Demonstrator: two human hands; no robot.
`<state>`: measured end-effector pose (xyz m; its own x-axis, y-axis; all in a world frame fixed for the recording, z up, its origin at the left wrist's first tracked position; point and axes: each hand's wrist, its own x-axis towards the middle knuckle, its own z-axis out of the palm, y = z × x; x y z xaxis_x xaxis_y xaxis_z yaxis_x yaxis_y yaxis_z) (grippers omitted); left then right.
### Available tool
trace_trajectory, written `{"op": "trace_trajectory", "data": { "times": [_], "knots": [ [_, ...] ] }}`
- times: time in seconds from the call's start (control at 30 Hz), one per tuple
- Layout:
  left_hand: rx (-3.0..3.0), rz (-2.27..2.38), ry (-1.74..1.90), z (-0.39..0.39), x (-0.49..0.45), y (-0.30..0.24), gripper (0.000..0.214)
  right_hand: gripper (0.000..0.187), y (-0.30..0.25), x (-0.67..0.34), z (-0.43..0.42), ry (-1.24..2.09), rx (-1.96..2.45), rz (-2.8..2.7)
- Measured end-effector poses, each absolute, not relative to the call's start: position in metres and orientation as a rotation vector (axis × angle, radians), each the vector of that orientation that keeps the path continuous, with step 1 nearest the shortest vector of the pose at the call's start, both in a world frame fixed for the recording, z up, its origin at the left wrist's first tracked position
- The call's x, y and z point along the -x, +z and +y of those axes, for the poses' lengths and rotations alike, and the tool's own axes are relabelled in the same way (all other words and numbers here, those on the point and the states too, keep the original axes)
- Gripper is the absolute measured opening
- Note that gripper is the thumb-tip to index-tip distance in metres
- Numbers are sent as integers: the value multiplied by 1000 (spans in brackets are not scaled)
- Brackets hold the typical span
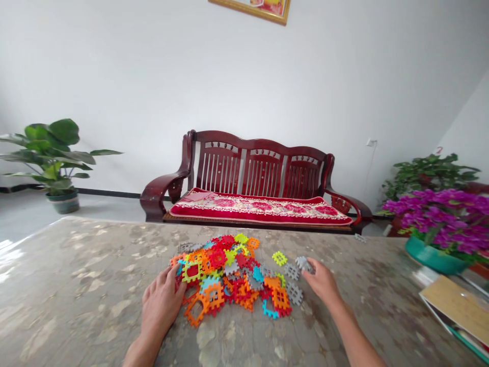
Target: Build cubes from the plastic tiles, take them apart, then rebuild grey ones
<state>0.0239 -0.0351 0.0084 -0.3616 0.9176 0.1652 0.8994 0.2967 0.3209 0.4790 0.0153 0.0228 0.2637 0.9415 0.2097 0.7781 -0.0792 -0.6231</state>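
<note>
A heap of flat, notched plastic tiles (233, 272) in orange, red, green, blue and grey lies on the marbled table (87, 285). My left hand (162, 300) rests flat at the heap's left edge, fingers stretched out over an orange and a green tile. My right hand (323, 280) is at the right edge, its fingertips pinched on a grey tile (303, 263). More grey tiles (294, 291) lie just left of that hand, and a lone yellow-green tile (279, 258) sits apart from the heap.
A pot of purple flowers (439, 229) stands on the table's right side, with books or boards (456, 306) in front of it. Beyond the table are a red wooden bench (254, 188), a leafy plant (53, 153) at the left and a white wall.
</note>
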Motion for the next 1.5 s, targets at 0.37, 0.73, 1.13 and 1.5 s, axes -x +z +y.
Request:
{"op": "trace_trajectory", "data": {
  "times": [0.37,0.73,1.13,1.5],
  "knots": [
    [-1777,2512,600,-33,-23,1,50,54,27,-473,39,-4,2191,-1625],
    [-1774,2519,553,-33,-23,4,50,57,22,-475,45,77,2278,-1628],
    [-1757,2508,531,-36,-25,8,50,52,30,-449,39,277,1888,-1763],
    [-1767,2504,553,-35,-24,7,50,68,47,-379,23,686,1704,-2089]
  ]
}}
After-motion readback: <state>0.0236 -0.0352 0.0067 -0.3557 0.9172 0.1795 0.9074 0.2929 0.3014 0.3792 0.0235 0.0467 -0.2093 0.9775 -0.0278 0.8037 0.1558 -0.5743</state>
